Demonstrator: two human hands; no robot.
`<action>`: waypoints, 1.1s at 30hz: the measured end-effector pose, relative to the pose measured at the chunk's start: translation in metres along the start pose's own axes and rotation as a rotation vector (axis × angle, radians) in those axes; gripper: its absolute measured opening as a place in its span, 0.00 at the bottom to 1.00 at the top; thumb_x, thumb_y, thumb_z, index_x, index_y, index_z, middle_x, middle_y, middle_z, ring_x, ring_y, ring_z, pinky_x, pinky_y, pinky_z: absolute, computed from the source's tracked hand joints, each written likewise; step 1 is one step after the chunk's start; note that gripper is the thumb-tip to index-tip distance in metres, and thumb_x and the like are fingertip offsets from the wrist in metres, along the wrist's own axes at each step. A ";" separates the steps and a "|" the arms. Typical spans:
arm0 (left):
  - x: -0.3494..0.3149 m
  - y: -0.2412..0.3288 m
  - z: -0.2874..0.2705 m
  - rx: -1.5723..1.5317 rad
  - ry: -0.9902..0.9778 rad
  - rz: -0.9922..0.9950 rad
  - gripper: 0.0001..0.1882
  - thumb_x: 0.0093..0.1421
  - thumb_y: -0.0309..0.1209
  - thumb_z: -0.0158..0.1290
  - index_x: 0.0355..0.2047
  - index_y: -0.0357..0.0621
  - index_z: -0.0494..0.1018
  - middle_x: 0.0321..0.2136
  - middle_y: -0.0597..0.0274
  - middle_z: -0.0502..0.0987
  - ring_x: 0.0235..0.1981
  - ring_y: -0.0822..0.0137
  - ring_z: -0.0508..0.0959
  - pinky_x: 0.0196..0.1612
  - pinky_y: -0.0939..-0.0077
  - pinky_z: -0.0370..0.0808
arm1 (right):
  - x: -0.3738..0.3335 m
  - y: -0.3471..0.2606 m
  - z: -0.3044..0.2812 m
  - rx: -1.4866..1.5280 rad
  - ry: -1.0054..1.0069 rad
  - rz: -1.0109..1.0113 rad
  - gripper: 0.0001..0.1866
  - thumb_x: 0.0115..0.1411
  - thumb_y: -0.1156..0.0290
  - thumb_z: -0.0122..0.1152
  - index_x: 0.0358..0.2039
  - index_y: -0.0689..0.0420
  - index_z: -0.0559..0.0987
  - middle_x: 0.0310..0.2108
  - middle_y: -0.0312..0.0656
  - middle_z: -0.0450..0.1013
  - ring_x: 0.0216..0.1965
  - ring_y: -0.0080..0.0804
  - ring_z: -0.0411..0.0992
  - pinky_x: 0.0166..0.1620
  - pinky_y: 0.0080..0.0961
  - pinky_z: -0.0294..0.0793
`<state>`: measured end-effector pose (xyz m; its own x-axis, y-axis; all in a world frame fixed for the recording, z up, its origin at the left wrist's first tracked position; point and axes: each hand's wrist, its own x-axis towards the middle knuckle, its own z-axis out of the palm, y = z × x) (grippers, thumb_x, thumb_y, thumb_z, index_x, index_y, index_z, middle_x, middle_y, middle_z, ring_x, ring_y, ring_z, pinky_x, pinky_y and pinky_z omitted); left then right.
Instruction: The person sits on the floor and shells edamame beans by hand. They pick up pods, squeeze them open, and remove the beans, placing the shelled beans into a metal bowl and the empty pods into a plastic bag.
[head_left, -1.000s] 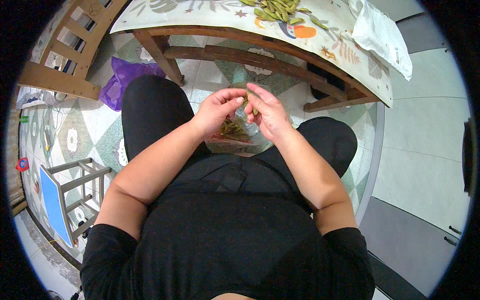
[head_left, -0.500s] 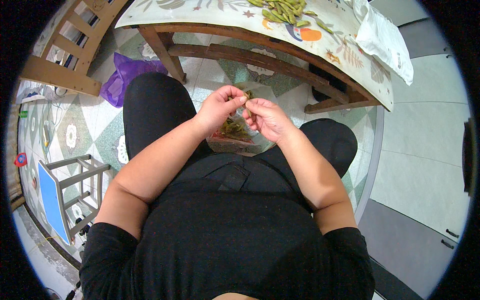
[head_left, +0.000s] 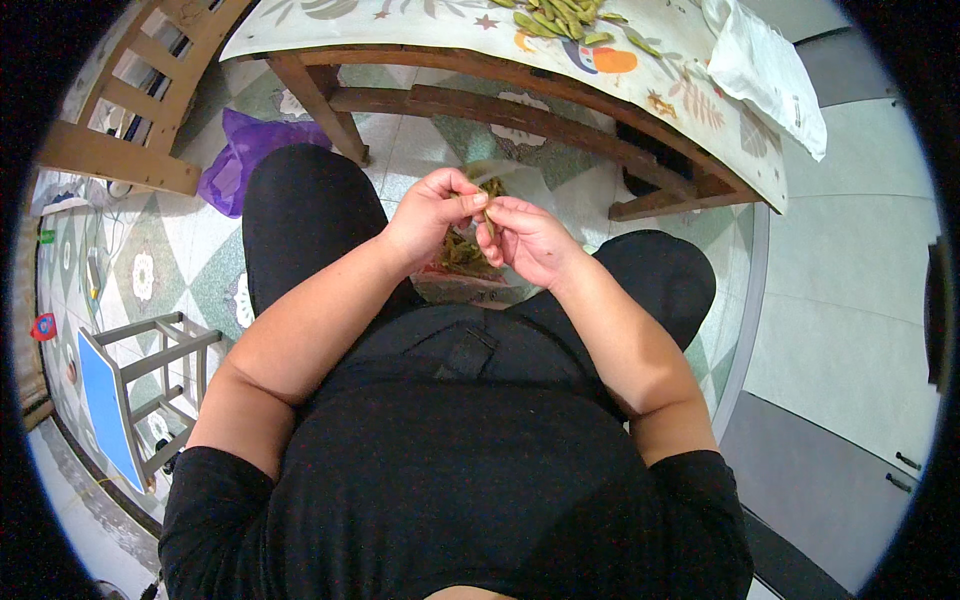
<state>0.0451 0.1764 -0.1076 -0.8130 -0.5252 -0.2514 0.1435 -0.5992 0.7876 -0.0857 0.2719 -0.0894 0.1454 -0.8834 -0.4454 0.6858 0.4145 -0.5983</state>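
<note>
Between my knees, my left hand (head_left: 436,212) and my right hand (head_left: 530,240) meet, thumbs and fingertips pinched together. A small green bean pod (head_left: 489,222) is gripped between them, mostly covered by the fingers. Right below sits a clear plastic bag (head_left: 520,183) with browned and green pods or shells (head_left: 462,256) inside it. Part of that bag is hidden behind my hands. On the table beyond lies a pile of green bean pods (head_left: 560,18), cut off by the upper edge of the view.
The wooden table (head_left: 430,58) under a printed cloth stands ahead, a white plastic bag (head_left: 765,75) on its right end. Left are a purple bag (head_left: 235,165), a wooden chair or bench (head_left: 120,158) and a tipped blue-topped stool (head_left: 112,405). Grey-white cabinets (head_left: 840,300) line the right.
Both hands keep their pinch on the pod, and their fingers have shifted only slightly. The whole view has moved a little, so the pod pile sits nearer the upper edge.
</note>
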 end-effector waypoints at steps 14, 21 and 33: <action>0.000 0.000 0.002 0.419 0.030 0.215 0.06 0.54 0.28 0.47 0.23 0.40 0.65 0.19 0.66 0.70 0.21 0.76 0.68 0.27 0.82 0.66 | -0.004 -0.008 0.009 -0.143 0.053 -0.046 0.09 0.56 0.65 0.47 0.27 0.57 0.70 0.21 0.38 0.70 0.18 0.21 0.65 0.21 0.14 0.64; -0.005 0.003 0.004 0.709 0.000 0.307 0.07 0.54 0.28 0.47 0.23 0.40 0.64 0.20 0.69 0.67 0.24 0.78 0.66 0.28 0.84 0.64 | -0.004 -0.004 0.006 -0.235 0.026 -0.064 0.08 0.55 0.66 0.49 0.24 0.56 0.71 0.19 0.34 0.67 0.20 0.20 0.64 0.24 0.16 0.66; -0.006 0.002 0.004 -0.015 -0.049 0.002 0.05 0.55 0.31 0.46 0.28 0.43 0.65 0.22 0.69 0.68 0.20 0.79 0.64 0.24 0.87 0.60 | 0.000 -0.003 0.003 -0.226 0.063 -0.143 0.09 0.55 0.67 0.47 0.25 0.58 0.70 0.18 0.33 0.66 0.20 0.20 0.63 0.29 0.16 0.66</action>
<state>0.0479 0.1806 -0.1025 -0.8393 -0.4966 -0.2212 0.1538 -0.6073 0.7795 -0.0851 0.2699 -0.0859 0.0096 -0.9241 -0.3819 0.5184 0.3312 -0.7884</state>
